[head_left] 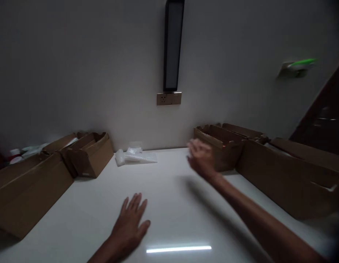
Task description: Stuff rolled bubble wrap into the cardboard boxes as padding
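Observation:
My left hand (130, 223) is over the near part of the white table (164, 204), palm down with its fingers spread, and holds nothing. Farther off and to the right, my right hand (201, 156) is raised above the table in front of a cardboard box (228, 157). Its fingers look bent but are smeared by motion, so whether anything is in them does not show. A shadow of the right arm falls across the tabletop. Clear plastic bags or wrap (136, 157) lie at the back, beyond both hands.
At left stand a long cardboard box (35, 193) and a smaller carton (90, 155). White and red items (15, 155) show behind them. A long cardboard box (284, 179) lines the right side. The wall behind holds a socket (168, 98) and a dark lamp-like panel (173, 47).

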Demonstrator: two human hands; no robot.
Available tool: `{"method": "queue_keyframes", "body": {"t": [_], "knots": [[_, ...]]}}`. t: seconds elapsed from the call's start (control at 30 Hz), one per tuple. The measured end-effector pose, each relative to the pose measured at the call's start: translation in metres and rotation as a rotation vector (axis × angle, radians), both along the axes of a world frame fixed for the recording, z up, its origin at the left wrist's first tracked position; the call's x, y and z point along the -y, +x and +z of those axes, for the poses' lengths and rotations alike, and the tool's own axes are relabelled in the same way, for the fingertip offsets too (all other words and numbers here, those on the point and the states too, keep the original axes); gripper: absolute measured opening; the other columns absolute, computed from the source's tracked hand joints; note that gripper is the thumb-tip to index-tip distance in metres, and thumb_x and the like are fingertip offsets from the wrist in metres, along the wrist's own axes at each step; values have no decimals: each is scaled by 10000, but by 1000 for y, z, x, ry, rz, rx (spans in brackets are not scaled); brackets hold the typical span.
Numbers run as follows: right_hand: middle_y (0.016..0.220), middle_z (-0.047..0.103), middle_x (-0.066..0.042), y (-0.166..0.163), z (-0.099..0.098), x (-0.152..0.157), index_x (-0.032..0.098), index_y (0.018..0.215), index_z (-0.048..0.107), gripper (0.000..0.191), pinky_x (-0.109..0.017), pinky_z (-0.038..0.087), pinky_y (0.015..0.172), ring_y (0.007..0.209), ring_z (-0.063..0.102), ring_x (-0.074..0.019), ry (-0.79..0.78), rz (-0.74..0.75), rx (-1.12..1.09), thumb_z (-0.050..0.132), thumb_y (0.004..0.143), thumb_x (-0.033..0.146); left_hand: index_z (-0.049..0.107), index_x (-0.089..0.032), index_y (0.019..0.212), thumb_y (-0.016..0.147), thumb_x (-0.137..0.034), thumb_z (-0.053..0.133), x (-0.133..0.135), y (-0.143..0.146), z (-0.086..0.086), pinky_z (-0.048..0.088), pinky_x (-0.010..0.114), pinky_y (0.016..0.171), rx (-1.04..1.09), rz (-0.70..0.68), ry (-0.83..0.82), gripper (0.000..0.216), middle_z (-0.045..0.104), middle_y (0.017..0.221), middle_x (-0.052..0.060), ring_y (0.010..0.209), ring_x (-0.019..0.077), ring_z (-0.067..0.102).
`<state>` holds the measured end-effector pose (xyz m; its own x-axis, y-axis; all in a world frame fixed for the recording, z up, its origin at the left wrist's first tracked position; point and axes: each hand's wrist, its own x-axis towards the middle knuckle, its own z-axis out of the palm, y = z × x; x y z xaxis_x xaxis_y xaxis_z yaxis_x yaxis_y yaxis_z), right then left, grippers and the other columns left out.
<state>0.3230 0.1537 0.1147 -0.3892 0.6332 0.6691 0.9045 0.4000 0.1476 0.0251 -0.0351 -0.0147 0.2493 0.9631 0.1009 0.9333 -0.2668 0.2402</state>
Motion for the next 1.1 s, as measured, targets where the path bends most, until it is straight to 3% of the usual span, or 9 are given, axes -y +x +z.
{"method": "queue_keyframes", "body": {"t": [0.07, 0.13, 0.23, 0.33, 0.53, 0.67, 0.77, 0.9, 1.1], "knots": [[1440, 477, -241, 39, 36, -22, 76, 1316, 523, 495, -503, 270, 1042, 1371, 340, -367, 66, -210, -16, 571, 857, 254, 293, -276, 1536, 960, -516, 411, 1, 27, 14, 76, 552, 1226, 42, -65, -47, 635, 169, 1632, 76, 1520, 272, 127], [1216, 632, -254, 66, 58, -36, 98, 1131, 646, 324, -507, 328, 953, 1227, 491, -381, -21, -343, -8, 559, 874, 273, 322, -246, 1528, 945, -520, 441, 0, 43, 22, 53, 543, 1230, 88, -70, -75, 655, 193, 1628, 99, 1521, 273, 127], [671, 675, -167, 86, 67, -43, 150, 695, 684, 235, -431, 377, 739, 760, 645, -295, -171, -352, 8, 539, 872, 204, 420, -209, 1482, 901, -490, 524, -3, 47, 21, 46, 540, 1232, 205, -47, -52, 654, 276, 1605, 124, 1510, 291, 184], [511, 597, -94, 82, 62, -34, 175, 594, 656, 278, -369, 332, 640, 559, 594, -216, -227, -283, 27, 546, 849, 162, 494, -189, 1435, 818, -407, 631, -8, 40, 11, 103, 522, 1234, 431, 18, 9, 668, 376, 1560, 143, 1475, 318, 279], [652, 694, -76, 46, 51, 47, 212, 678, 690, 172, -335, 360, 679, 631, 608, -195, -211, -17, 107, 590, 809, 166, 364, -105, 1484, 712, -299, 646, -4, 28, 8, 226, 479, 1206, 881, 246, 89, 845, 347, 1561, 188, 1454, 327, 308], [742, 728, -47, 21, 47, 132, 240, 743, 695, 266, -365, 419, 834, 726, 648, -188, -208, 395, 100, 476, 872, 165, 243, -109, 1519, 707, -359, 676, 32, 24, 9, 226, 497, 1204, 975, 258, 79, 953, 264, 1593, 196, 1468, 348, 269], [1007, 753, -59, 16, 44, 186, 300, 991, 715, 218, -453, 402, 981, 964, 672, -242, -148, 666, -29, 510, 921, 318, 249, -146, 1513, 703, -362, 726, 68, 16, 9, 310, 472, 1177, 1047, 289, 150, 965, 375, 1543, 182, 1418, 342, 373], [1287, 659, -71, 31, 18, 210, 358, 1249, 622, 359, -478, 476, 962, 1170, 608, -297, -147, 639, -363, 546, 911, 451, 384, -177, 1440, 712, -347, 760, 109, -3, 10, 444, 437, 1091, 1146, 379, 214, 837, 547, 1409, 165, 1304, 335, 522], [1048, 751, -75, 9, -61, 194, 309, 1181, 688, 424, -402, 594, 770, 936, 707, -280, -773, 521, -740, 391, 962, 519, 311, -201, 1468, 670, -373, 790, 125, -30, -9, 489, 411, 1043, 1293, 443, 174, 947, 474, 1471, 188, 1318, 325, 518]]}}
